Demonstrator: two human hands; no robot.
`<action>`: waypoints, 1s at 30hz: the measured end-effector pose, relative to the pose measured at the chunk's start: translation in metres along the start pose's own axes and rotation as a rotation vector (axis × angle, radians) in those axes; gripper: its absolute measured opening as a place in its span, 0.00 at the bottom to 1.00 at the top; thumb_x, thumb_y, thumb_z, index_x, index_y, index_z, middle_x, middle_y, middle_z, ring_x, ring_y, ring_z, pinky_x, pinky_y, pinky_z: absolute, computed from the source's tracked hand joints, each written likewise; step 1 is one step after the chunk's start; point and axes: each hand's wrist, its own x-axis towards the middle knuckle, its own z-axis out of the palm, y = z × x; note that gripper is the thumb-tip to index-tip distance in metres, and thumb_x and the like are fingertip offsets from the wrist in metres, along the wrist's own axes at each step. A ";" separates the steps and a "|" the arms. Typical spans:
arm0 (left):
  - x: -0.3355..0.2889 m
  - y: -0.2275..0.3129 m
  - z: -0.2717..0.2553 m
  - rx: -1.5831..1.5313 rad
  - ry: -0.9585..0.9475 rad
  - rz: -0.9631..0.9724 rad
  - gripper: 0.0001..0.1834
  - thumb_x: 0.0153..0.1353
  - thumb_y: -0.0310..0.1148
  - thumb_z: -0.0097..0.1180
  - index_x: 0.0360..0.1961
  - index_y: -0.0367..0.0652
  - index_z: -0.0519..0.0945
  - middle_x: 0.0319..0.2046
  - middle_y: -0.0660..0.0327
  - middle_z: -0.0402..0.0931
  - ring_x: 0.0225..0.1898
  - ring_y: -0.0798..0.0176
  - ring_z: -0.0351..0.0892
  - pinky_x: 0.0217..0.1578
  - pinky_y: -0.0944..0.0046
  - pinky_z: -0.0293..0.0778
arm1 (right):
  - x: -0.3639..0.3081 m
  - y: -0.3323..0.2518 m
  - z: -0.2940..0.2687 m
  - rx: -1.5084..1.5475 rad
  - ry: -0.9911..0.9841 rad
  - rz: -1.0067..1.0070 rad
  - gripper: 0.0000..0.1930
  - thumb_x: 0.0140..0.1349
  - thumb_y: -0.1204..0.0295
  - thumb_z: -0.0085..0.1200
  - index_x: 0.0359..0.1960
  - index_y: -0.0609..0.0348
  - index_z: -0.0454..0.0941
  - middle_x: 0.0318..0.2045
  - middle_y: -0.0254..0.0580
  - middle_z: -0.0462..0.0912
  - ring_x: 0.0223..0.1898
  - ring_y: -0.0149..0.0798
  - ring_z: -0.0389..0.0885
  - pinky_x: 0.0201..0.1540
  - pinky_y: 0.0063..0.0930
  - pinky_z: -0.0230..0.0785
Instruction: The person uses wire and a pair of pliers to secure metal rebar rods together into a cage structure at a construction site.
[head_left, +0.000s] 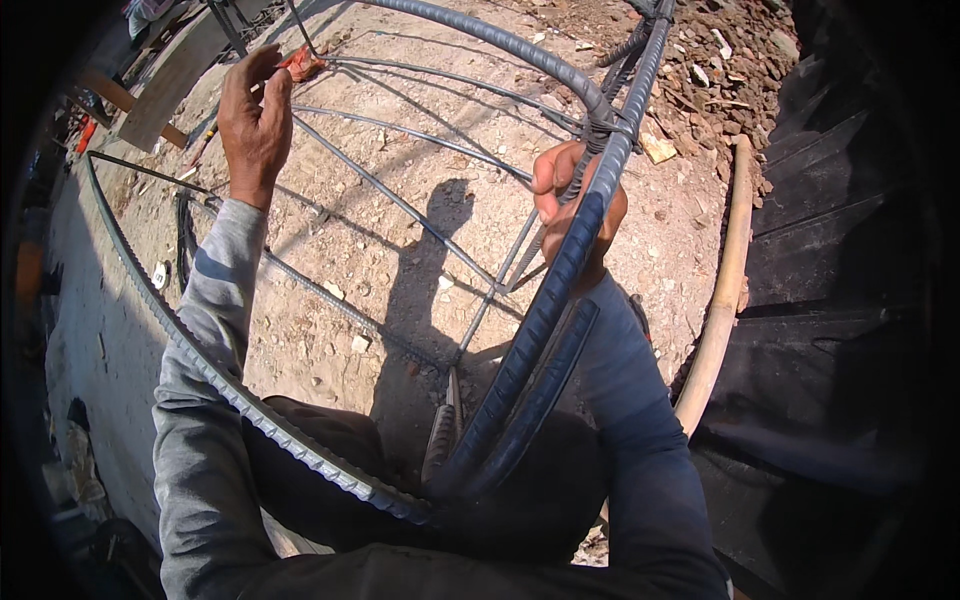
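My left hand (256,125) is raised at the upper left, its thumb apart from its bent fingers and nothing visible between them. My right hand (588,205) is closed, partly hidden behind a thick ribbed rebar (545,290) that slants from the top right toward my lap. What its curled fingers hold is hidden. Just above that hand, a bent rebar (500,38) meets the slanting bar at a joint. Another ribbed bar (225,385) of the cage curves across my left forearm. Thinner rods (400,205) cross beyond my lap.
Pale, stony ground (330,260) lies under the frame, with my shadow on it. On the right, a bamboo pole (722,290) runs beside dark corrugated sheeting (820,260). Rubble (710,90) is heaped at the top right. A wooden board (175,85) stands at the upper left.
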 end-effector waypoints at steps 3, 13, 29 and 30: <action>0.041 0.033 0.029 0.029 0.060 0.172 0.26 0.62 0.50 0.52 0.57 0.50 0.72 0.61 0.48 0.63 0.64 0.47 0.61 0.65 0.47 0.49 | -0.001 -0.004 -0.005 0.044 0.043 0.077 0.25 0.64 0.47 0.48 0.29 0.60 0.68 0.25 0.40 0.73 0.21 0.24 0.65 0.23 0.18 0.59; 0.069 0.038 0.063 0.262 -0.191 0.184 0.24 0.54 0.52 0.58 0.34 0.38 0.80 0.37 0.51 0.74 0.44 0.47 0.70 0.50 0.51 0.63 | 0.002 -0.016 0.009 0.024 0.145 0.137 0.22 0.71 0.52 0.34 0.27 0.58 0.60 0.26 0.46 0.70 0.17 0.25 0.58 0.17 0.16 0.52; 0.053 0.034 0.037 0.101 -0.110 0.101 0.18 0.49 0.43 0.60 0.35 0.40 0.82 0.32 0.51 0.78 0.35 0.53 0.78 0.37 0.58 0.72 | -0.008 0.003 0.001 -0.037 0.123 0.037 0.29 0.72 0.46 0.26 0.35 0.62 0.67 0.29 0.46 0.74 0.23 0.34 0.70 0.29 0.25 0.66; 0.053 0.036 0.039 0.127 -0.103 0.076 0.18 0.50 0.43 0.59 0.36 0.40 0.83 0.33 0.51 0.79 0.36 0.53 0.78 0.37 0.58 0.72 | -0.014 0.000 -0.010 -0.060 0.189 0.086 0.26 0.72 0.49 0.31 0.39 0.63 0.69 0.32 0.45 0.75 0.27 0.33 0.73 0.32 0.25 0.68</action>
